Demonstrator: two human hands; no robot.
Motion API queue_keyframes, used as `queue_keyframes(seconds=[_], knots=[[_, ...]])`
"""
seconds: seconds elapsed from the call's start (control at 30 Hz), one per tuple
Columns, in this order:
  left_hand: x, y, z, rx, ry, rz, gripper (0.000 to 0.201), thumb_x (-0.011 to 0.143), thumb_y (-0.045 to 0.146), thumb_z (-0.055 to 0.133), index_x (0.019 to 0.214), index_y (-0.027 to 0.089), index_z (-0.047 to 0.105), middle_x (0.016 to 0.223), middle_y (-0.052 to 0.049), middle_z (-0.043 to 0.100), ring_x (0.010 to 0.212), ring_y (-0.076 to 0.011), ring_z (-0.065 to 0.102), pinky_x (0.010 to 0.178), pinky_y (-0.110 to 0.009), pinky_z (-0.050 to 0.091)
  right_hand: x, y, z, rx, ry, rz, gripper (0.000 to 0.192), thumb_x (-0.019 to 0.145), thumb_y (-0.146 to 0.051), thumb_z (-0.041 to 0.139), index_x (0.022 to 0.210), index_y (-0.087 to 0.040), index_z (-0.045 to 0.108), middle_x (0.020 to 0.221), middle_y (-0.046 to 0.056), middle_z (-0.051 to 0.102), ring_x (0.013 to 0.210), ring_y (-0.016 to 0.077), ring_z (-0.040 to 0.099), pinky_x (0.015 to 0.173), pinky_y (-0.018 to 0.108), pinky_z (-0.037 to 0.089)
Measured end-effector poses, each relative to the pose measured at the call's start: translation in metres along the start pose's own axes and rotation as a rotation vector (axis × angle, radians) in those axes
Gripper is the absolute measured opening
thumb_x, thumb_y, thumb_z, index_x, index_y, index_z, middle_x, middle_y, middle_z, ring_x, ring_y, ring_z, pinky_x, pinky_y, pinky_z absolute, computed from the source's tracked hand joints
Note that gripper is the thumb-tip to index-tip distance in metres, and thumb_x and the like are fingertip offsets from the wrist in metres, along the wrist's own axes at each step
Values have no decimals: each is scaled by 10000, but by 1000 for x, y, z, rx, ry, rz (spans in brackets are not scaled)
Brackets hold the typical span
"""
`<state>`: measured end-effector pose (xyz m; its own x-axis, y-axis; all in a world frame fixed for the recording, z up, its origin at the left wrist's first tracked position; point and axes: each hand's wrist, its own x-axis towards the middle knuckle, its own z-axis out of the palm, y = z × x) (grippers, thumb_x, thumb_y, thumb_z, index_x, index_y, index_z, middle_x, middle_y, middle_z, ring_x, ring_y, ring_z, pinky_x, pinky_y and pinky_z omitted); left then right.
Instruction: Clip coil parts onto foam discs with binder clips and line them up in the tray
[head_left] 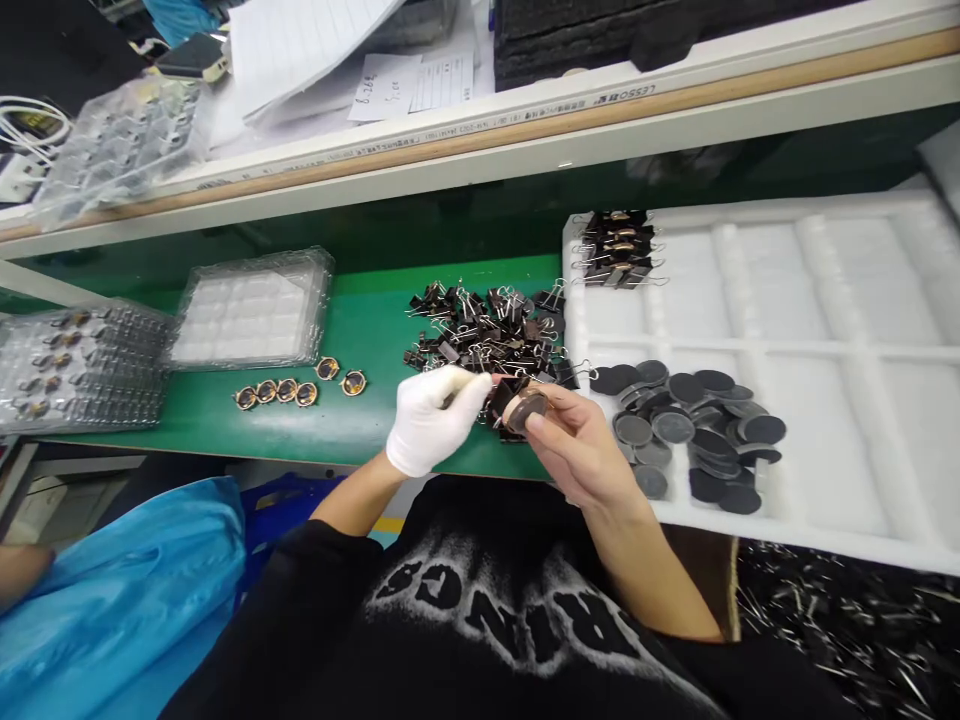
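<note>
My gloved left hand (433,418) and bare right hand (574,440) pinch one disc (525,408) with a binder clip (501,396). A few clipped pieces (619,248) sit in the foam tray (825,300); many loose discs (694,425) and clips (491,328) remain.

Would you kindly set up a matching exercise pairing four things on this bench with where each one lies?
Things:
1. heap of binder clips
2. dark round discs
3. row of copper coils
4. clipped assemblies

Places:
A. far left corner of the white foam tray
B. loose on the green mat, beyond the gloved left hand
C. near left part of the white tray, beside the bare right hand
D. on the green mat in front of the clear blister tray

Pairs: 1-B, 2-C, 3-D, 4-A
</note>
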<state>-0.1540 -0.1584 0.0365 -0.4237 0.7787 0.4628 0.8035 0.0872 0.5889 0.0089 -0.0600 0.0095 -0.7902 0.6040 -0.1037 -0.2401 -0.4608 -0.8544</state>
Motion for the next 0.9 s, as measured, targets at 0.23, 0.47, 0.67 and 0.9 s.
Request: queue_keyframes(seconds=[0.23,0.47,0.67,0.9], knots=[[16,9,16,29,-360,161,601,856,727,615,570,210,501,495,24,538,449,-108,452,508,-298,304,-15,-19,-29,-113,121,-50,293,744,-459,931,922,-261,807,937,46,754,843,214,708,880,407,609],[25,23,20,67,-488,204,645,843,715,633,527,207,393,446,26,437,426,-101,400,489,-296,223,-19,-30,-40,-98,42,-58,172,810,-358,894,929,-261,818,907,37,764,864,209,730,890,380,604],[28,22,21,-57,-579,129,482,821,490,663,539,208,392,460,47,428,435,-83,362,481,-272,277,-22,-31,-48,-84,64,12,321,754,-439,932,1003,-270,820,960,54,803,879,240,757,893,435,632],[32,17,15,-299,-761,3,381,880,369,613,574,193,471,465,73,423,464,-65,337,481,-224,307,-22,-48,-64,-287,83,-12,231,843,-421,869,986,-247,822,924,51,781,785,198,723,725,348,652]])
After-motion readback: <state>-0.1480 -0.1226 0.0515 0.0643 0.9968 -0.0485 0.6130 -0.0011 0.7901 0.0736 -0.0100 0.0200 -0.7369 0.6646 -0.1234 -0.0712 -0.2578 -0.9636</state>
